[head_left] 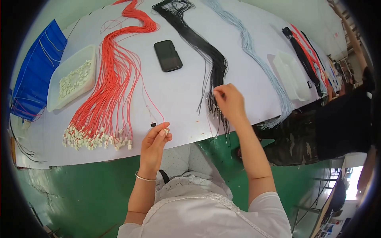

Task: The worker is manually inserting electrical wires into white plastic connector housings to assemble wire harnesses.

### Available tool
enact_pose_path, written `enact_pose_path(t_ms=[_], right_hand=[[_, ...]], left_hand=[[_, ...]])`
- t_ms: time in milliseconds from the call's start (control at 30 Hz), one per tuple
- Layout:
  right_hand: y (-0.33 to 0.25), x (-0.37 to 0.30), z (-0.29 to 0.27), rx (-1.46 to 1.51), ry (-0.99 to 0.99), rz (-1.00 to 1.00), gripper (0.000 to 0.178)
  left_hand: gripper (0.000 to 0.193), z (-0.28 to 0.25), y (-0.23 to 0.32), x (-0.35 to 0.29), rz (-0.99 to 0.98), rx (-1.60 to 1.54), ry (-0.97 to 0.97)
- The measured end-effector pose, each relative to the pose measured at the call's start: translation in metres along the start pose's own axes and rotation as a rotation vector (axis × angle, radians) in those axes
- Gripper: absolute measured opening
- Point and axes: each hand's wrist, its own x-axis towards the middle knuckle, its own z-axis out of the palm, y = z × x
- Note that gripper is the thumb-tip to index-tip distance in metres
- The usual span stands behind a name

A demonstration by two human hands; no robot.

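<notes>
My left hand is closed in a pinch near the table's front edge, holding a small white connector with a red wire running up from it. To the right, my right hand has its fingers pinched at the lower part of a bundle of black wires; the strand at its fingertips is mostly hidden. Loose black wire ends with small metal tips hang below that hand over the edge. Left of my left hand, a fanned bundle of red wires ends in many white connectors.
A translucent bin of small white connectors stands at the left, beside a blue container. A black phone lies between the red and black bundles. Grey-blue wires and a white tray lie rightward. Another person is at the right.
</notes>
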Motion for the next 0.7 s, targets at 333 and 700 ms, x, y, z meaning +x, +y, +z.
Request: enact_pose_path(t_ms=[333,700], right_hand=[[0.016,-0.032,0.06,-0.319,-0.015,-0.089,0.061],[0.011,-0.039,0.032,-0.228,-0.11,-0.014,0.06]], left_hand=[[0.029,-0.025,-0.011,-0.002,0.455,1.065,-0.033],[0.037,-0.011,-0.019,0.005,0.051,0.02,-0.065]])
